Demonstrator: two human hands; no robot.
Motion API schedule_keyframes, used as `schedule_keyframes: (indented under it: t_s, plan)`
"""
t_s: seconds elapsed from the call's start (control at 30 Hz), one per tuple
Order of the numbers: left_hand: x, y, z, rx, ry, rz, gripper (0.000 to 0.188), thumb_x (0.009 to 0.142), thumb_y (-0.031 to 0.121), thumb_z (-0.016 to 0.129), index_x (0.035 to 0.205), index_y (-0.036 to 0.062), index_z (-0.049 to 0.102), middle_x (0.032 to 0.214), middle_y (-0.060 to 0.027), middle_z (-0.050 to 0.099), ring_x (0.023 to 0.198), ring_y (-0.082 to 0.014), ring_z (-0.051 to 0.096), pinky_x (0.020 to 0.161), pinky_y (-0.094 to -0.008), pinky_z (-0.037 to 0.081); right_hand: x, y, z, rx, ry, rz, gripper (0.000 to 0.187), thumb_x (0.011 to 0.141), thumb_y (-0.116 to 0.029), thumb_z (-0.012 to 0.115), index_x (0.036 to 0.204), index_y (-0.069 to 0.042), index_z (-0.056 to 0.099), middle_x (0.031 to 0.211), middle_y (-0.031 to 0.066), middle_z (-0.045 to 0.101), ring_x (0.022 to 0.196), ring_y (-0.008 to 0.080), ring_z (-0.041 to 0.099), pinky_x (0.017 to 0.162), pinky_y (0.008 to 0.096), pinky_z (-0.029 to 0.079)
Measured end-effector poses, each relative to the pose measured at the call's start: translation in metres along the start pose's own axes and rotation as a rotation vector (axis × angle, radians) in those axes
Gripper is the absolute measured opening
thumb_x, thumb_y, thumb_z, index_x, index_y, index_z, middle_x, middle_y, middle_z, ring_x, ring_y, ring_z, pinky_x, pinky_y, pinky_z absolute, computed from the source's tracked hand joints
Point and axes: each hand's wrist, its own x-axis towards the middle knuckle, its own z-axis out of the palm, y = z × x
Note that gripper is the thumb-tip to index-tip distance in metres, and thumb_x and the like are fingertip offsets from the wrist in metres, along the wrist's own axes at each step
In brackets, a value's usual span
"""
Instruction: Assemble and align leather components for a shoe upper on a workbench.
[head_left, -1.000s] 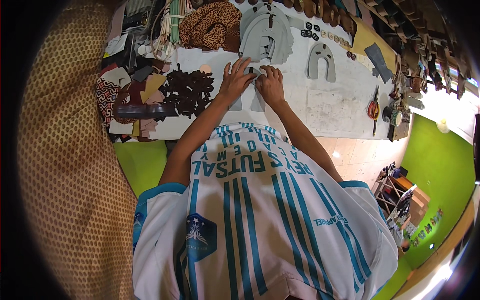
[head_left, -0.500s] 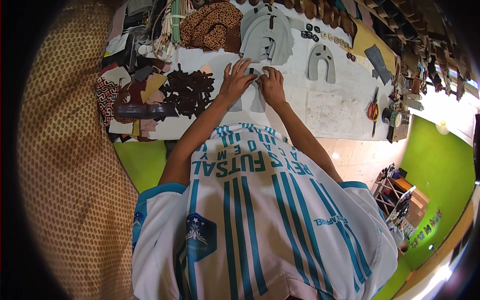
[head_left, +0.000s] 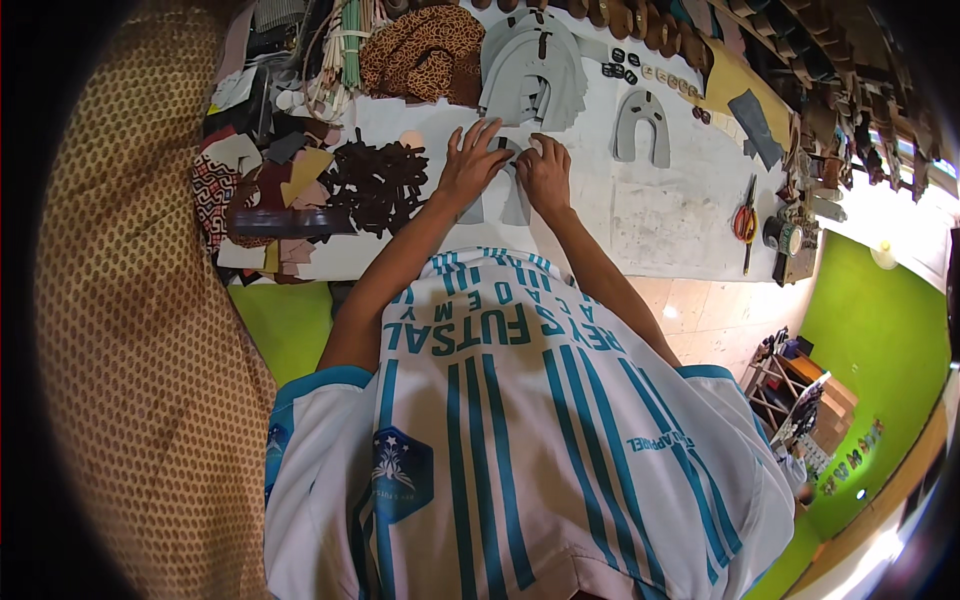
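A grey U-shaped piece (head_left: 514,208) lies on the white tabletop in front of me, its curved end away from me and partly covered by my hands. My left hand (head_left: 474,170) rests on its left side with fingers stretched apart, the thumb reaching toward a small dark tab at the curve. On the other side, my right hand (head_left: 546,175) has its fingers curled in a pinch at the piece's inner edge. What sits between those fingertips is hidden. Left of my left hand is a heap of short dark brown strips (head_left: 376,186).
Beyond my hands sits a stack of similar grey pieces (head_left: 500,95); another grey U-shaped piece (head_left: 627,135) lies to the right. Scissors (head_left: 745,222) lie near the right edge. Leopard-patterned material (head_left: 420,50) and colourful scraps (head_left: 300,175) occupy the left. Small black ovals (head_left: 618,72) lie behind.
Almost nothing differs. My right fingers have shifted slightly at the edge of the grey piece; my left hand stays in place.
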Motion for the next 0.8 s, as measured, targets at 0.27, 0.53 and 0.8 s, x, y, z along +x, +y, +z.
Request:
schedule_keyframes:
  t_s: [0.27,0.53,0.8]
  plan:
    - [0.001,0.002,-0.002,0.050,0.000,-0.004,0.022,0.096,0.030,0.065,0.114,0.0245,0.075,0.155,-0.0063,0.042,0.147,-0.0280,0.033,0.118,-0.0563,0.021,0.003,0.004,0.001,0.051,-0.009,0.019,0.014,0.082,-0.014,0.073,0.094,-0.006,0.072,0.132,0.0123,0.058,0.128,0.0330,0.048,0.110,0.0464,0.034]
    - [0.001,0.003,-0.003,0.049,-0.026,-0.020,0.023,0.094,0.028,0.067,0.116,0.0247,0.074,0.156,-0.0064,0.041,0.147,-0.0283,0.032,0.118,-0.0574,0.021,0.002,0.003,-0.010,0.115,-0.024,-0.042,0.014,0.083,-0.012,0.069,0.093,-0.003,0.073,0.129,0.0122,0.059,0.126,0.0317,0.049,0.111,0.0454,0.034]
    - [0.001,0.002,0.000,0.081,-0.024,-0.018,0.022,0.095,0.029,0.066,0.116,0.0258,0.074,0.157,-0.0049,0.040,0.148,-0.0264,0.031,0.118,-0.0567,0.021,0.006,0.004,0.000,0.051,-0.037,-0.079,0.015,0.083,-0.014,0.068,0.090,-0.002,0.074,0.128,0.0125,0.058,0.125,0.0317,0.049,0.111,0.0457,0.034]
